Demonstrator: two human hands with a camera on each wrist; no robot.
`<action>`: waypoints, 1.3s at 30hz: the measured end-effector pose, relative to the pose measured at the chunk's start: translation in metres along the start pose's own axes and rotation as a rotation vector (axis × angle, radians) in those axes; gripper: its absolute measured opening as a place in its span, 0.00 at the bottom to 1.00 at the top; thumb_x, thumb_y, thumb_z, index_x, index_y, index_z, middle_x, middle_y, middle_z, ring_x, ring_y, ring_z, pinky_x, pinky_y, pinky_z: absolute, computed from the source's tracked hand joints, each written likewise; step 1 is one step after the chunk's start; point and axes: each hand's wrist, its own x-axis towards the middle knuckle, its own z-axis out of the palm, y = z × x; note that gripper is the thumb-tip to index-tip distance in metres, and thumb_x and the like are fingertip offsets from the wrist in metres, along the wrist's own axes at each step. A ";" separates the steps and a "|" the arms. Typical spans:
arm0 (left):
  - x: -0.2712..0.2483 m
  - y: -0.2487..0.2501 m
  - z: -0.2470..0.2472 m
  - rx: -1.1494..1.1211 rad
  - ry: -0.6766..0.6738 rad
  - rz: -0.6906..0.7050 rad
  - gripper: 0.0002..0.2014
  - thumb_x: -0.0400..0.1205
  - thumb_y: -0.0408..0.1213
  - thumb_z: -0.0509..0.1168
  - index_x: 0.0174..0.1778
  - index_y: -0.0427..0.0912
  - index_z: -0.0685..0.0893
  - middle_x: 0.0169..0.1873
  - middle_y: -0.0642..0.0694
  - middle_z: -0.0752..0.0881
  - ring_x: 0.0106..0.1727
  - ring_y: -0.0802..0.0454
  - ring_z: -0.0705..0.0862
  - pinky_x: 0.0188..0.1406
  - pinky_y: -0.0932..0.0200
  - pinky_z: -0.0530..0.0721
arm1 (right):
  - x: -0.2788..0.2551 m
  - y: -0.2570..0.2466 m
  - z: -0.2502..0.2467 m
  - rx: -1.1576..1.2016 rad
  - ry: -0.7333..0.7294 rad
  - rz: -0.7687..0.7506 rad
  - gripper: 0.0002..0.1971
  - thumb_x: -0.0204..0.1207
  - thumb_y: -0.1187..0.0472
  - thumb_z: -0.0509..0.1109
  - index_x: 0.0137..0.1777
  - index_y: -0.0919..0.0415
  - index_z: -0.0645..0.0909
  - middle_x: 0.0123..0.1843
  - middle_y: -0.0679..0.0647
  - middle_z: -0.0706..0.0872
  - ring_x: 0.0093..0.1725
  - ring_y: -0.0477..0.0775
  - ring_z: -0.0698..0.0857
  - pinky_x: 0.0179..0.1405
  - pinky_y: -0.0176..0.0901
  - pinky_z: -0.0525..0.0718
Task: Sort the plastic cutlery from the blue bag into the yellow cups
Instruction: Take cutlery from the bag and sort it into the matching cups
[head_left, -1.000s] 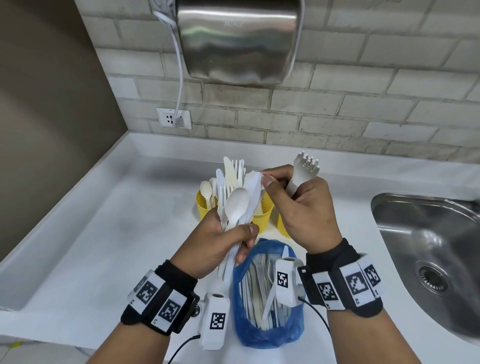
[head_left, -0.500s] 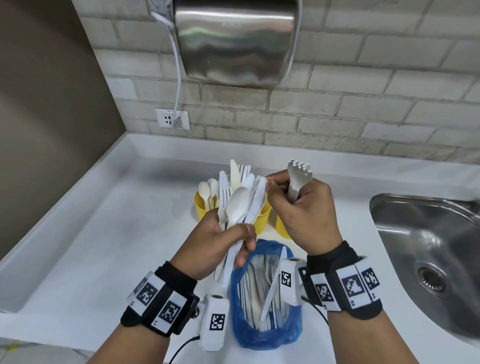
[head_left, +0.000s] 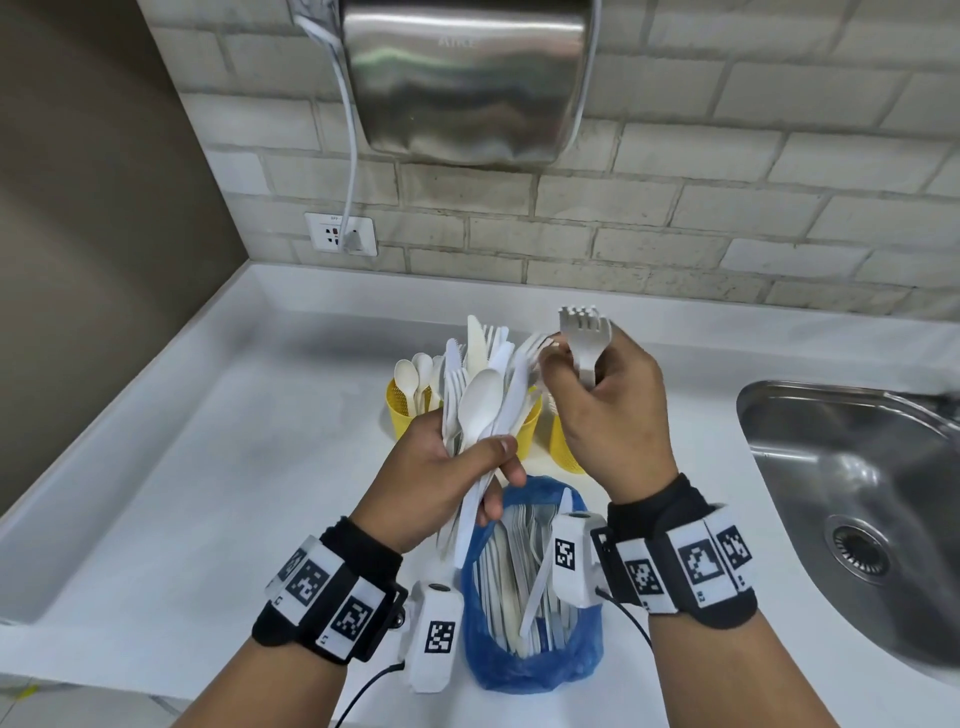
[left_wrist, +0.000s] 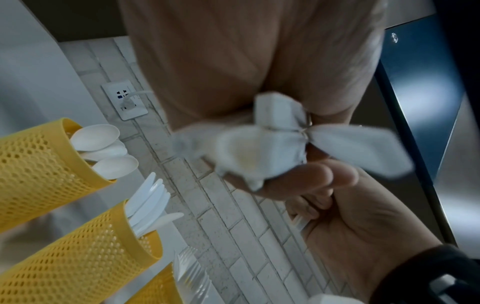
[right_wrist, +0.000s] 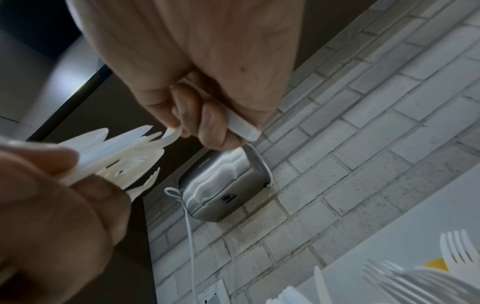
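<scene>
My left hand (head_left: 496, 465) grips a bundle of white plastic cutlery (head_left: 480, 400), a spoon foremost, upright above the blue bag (head_left: 530, 654). More white cutlery fills the bag. My right hand (head_left: 569, 364) holds a white fork (head_left: 584, 332) upright in its curled fingers, and its fingertips touch a fork tip at the top of the bundle. Three yellow mesh cups stand behind the hands: one with spoons (left_wrist: 33, 164), one with knives (left_wrist: 78, 257), one with forks (left_wrist: 155, 288). In the head view the right hand hides most of the fork cup (head_left: 563, 452).
A steel sink (head_left: 852, 499) is sunk into the white counter (head_left: 208, 493) at the right. A steel hand dryer (head_left: 462, 78) hangs on the brick wall, its cord plugged into a socket (head_left: 343, 234). A brown wall bounds the left side.
My right hand, still holding its fork, has shifted slightly left against the bundle's top. The left hand keeps its hold on the bundle in almost the same place.
</scene>
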 end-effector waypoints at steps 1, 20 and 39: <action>0.001 0.000 0.001 0.004 0.000 0.001 0.07 0.89 0.30 0.63 0.51 0.30 0.85 0.35 0.36 0.90 0.22 0.44 0.80 0.30 0.50 0.84 | 0.003 0.001 0.001 0.001 0.035 0.002 0.09 0.79 0.55 0.68 0.41 0.59 0.80 0.31 0.53 0.84 0.32 0.57 0.81 0.34 0.49 0.79; -0.006 -0.003 0.005 0.001 -0.049 -0.013 0.16 0.89 0.32 0.65 0.36 0.25 0.77 0.25 0.37 0.78 0.22 0.44 0.74 0.28 0.59 0.79 | -0.007 0.009 -0.005 0.657 -0.236 0.441 0.14 0.81 0.58 0.75 0.41 0.64 0.77 0.34 0.64 0.67 0.21 0.49 0.58 0.22 0.40 0.57; 0.004 0.003 0.006 0.246 0.000 0.091 0.10 0.86 0.34 0.70 0.51 0.58 0.82 0.31 0.66 0.87 0.32 0.65 0.85 0.36 0.73 0.78 | 0.014 0.008 -0.015 0.792 0.298 0.383 0.10 0.92 0.49 0.58 0.57 0.55 0.72 0.29 0.53 0.68 0.20 0.50 0.63 0.19 0.36 0.61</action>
